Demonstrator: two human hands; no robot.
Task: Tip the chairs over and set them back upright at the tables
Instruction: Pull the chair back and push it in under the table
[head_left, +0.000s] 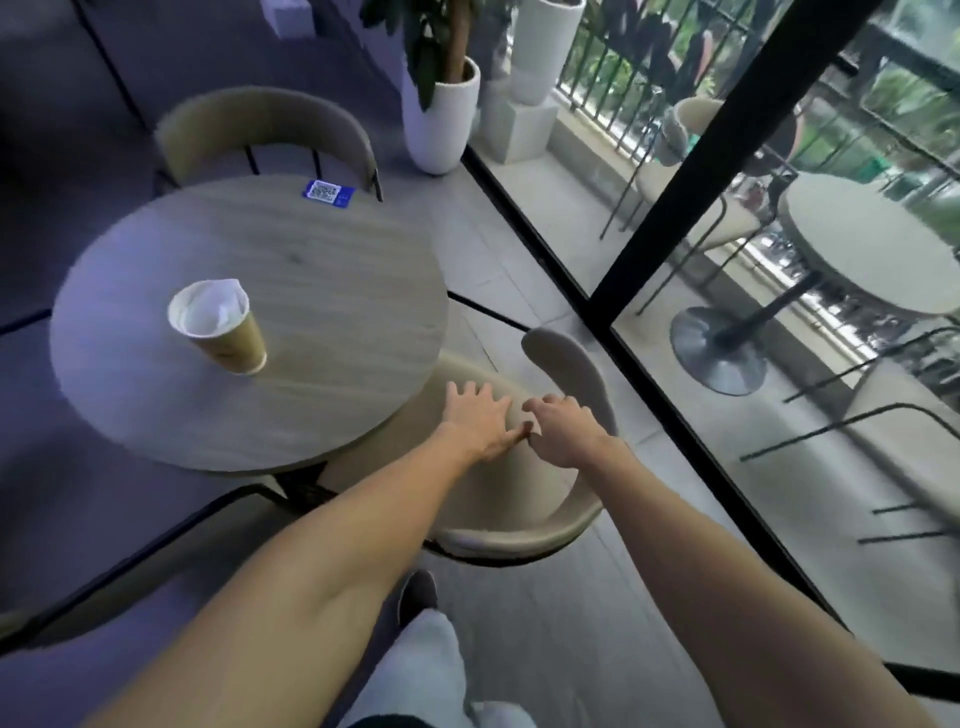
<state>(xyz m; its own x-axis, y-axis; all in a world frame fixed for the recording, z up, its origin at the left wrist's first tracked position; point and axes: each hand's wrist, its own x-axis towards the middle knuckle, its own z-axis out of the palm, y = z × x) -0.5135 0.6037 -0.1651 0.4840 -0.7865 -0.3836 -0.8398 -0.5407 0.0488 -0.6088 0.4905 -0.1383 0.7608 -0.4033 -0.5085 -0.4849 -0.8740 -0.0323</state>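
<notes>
Your left hand (480, 415) and right hand (563, 434) hover over the chair (519, 509) seat, fingers spread, holding nothing; its curved back sits nearer your right hand

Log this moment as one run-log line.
left hand: open, on chair seat | right hand: open, on seat | chair: upright at table
</notes>
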